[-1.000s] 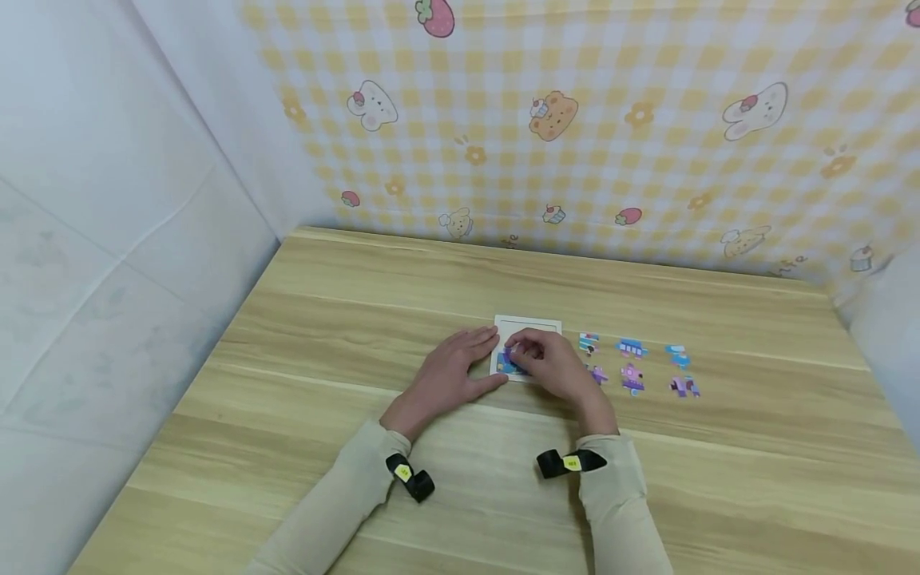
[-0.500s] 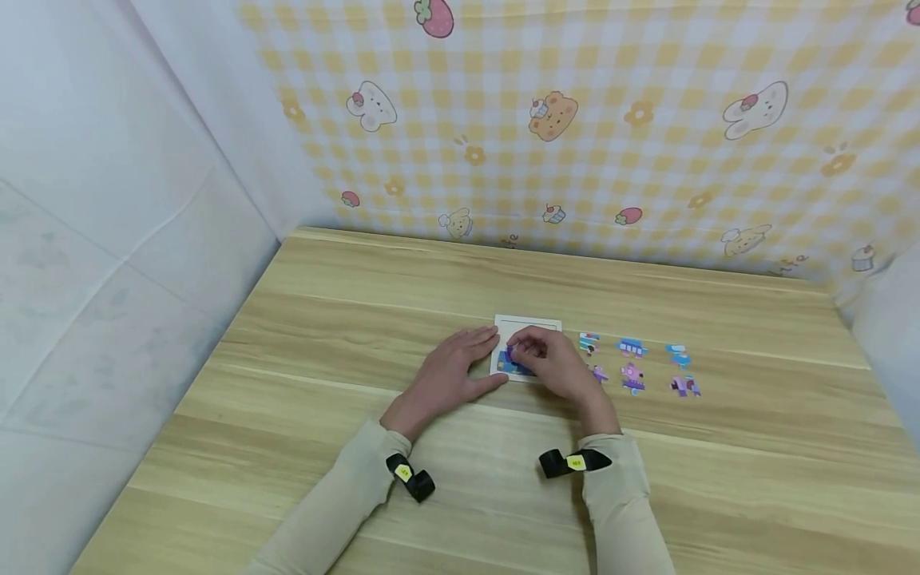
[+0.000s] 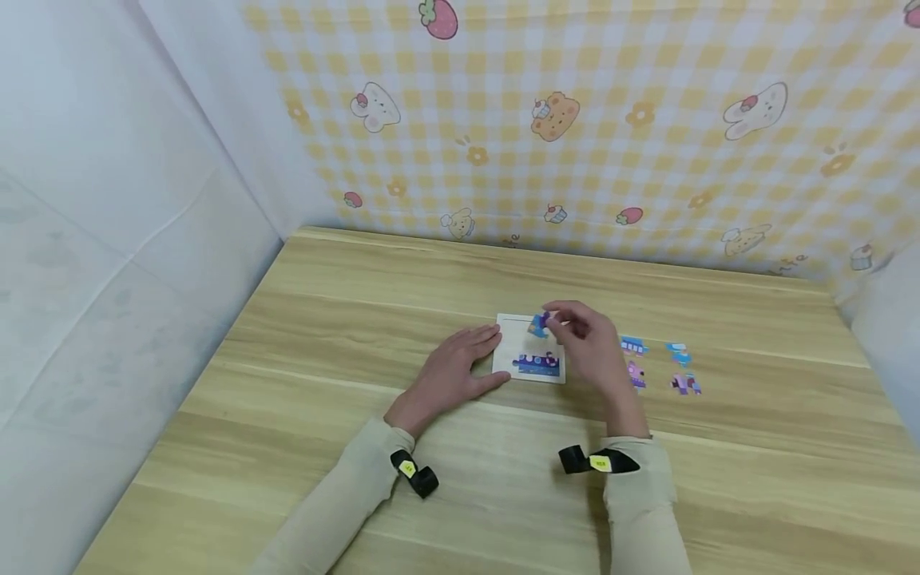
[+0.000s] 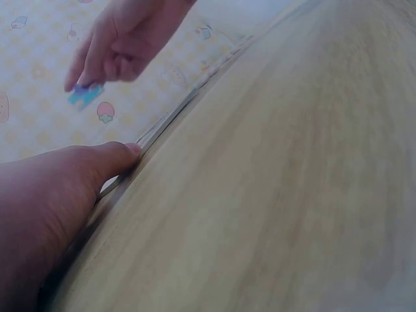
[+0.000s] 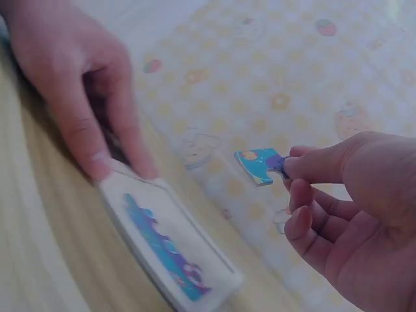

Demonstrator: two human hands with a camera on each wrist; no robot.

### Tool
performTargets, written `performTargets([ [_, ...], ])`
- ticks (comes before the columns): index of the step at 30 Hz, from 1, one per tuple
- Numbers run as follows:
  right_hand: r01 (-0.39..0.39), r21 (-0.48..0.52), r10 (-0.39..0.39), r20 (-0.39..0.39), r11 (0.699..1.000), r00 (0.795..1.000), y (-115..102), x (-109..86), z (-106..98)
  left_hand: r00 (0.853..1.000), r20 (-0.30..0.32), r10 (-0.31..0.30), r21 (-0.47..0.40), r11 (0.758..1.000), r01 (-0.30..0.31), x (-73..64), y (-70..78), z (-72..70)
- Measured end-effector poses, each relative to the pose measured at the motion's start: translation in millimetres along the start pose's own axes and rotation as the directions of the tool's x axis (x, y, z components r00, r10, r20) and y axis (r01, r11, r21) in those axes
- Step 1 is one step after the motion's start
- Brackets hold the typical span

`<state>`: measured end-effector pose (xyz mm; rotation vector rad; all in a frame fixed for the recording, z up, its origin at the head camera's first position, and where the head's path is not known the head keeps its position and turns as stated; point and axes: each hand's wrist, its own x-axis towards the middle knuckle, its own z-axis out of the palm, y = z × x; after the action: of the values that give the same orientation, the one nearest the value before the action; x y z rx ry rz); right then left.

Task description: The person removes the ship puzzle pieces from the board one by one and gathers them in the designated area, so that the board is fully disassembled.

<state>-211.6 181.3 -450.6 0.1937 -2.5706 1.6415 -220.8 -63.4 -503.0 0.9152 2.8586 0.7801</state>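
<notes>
My right hand [image 3: 585, 343] pinches a blue and purple jigsaw piece [image 5: 259, 165] between thumb and index finger, raised above the white puzzle tray [image 3: 507, 339]. In the right wrist view the piece is clear of the tray, its orange spot facing up. Joined pieces [image 3: 537, 364] in blue and purple lie along the tray's near side, toward its right. My left hand [image 3: 453, 367] rests at the tray's left edge, fingers straight and spread, with thumb and fingertips touching the frame.
Several loose jigsaw pieces [image 3: 679, 354] lie on the wooden table [image 3: 402, 279] right of the tray, some partly hidden by the right hand. Behind the table hangs a yellow checked cloth [image 3: 604, 168]; a white wall [image 3: 129, 279] stands at the left.
My right hand has lifted the jigsaw piece from the tray's near left corner and moved it up and to the right. The joined pieces now show. My left hand stays at the tray.
</notes>
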Motion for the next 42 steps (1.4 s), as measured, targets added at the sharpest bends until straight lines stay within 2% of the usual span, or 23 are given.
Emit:
performTargets([
  [4,0.028,-0.068,-0.03,-0.019,0.997,0.999,4.1,-11.5,-21.2,1.0,-0.003,0.007,0.0,1.0,-0.007,1.1,0.0,1.4],
  [10,0.024,-0.154,-0.016,0.057,0.988,0.998,13.2,-37.8,-45.8,1.0,-0.005,0.01,0.003,1.0,-0.01,-0.6,-1.5,1.1],
  [16,0.022,-0.161,0.001,0.142,0.987,0.99,23.3,-59.7,-57.8,1.0,-0.018,0.017,0.0,1.0,-0.017,-1.1,-3.2,-2.6],
  [20,-0.009,-0.147,0.037,0.191,0.989,0.981,28.3,-68.7,-62.4,1.0,-0.02,0.023,-0.013,1.0,-0.023,-1.2,-3.8,-3.0],
  [27,-0.069,-0.162,0.106,0.236,0.984,0.966,35.4,-74.1,-65.5,1.0,-0.019,0.025,-0.024,0.999,-0.026,-1.4,-2.4,-0.6],
  [42,-0.093,-0.248,0.138,0.168,0.964,0.976,37.8,-71.3,-57.6,1.0,-0.024,0.019,-0.024,1.0,-0.019,-1.9,-2.3,1.2],
])
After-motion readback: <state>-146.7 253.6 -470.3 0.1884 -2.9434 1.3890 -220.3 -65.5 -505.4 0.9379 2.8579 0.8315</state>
